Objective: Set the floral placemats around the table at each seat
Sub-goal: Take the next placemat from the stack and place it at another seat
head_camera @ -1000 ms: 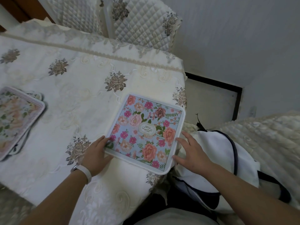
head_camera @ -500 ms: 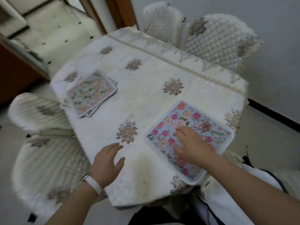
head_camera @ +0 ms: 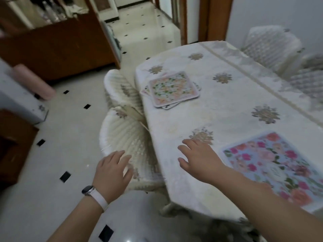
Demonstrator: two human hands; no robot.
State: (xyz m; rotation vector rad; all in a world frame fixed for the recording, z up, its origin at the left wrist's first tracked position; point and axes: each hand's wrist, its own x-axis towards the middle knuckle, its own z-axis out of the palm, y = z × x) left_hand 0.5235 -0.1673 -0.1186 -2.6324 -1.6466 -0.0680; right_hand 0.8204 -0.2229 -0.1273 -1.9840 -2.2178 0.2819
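Note:
A blue floral placemat (head_camera: 272,165) lies flat at the near right corner of the table (head_camera: 227,105), which wears a cream embroidered cloth. A stack of several floral placemats (head_camera: 173,89) sits near the table's far left edge. My right hand (head_camera: 199,158) hovers over the cloth just left of the blue placemat, fingers spread, holding nothing. My left hand (head_camera: 113,170), with a white watch on the wrist, is off the table over a padded chair, fingers apart and empty.
Two cream padded chairs (head_camera: 125,137) stand along the table's left side, and more chairs (head_camera: 272,44) at the far right. A wooden cabinet (head_camera: 57,48) stands at the far left. White tiled floor (head_camera: 70,137) with black insets lies between them.
My right hand has come off the blue placemat and moved left over the cloth. My left hand has moved off the table's edge. The view has swung left toward the stack.

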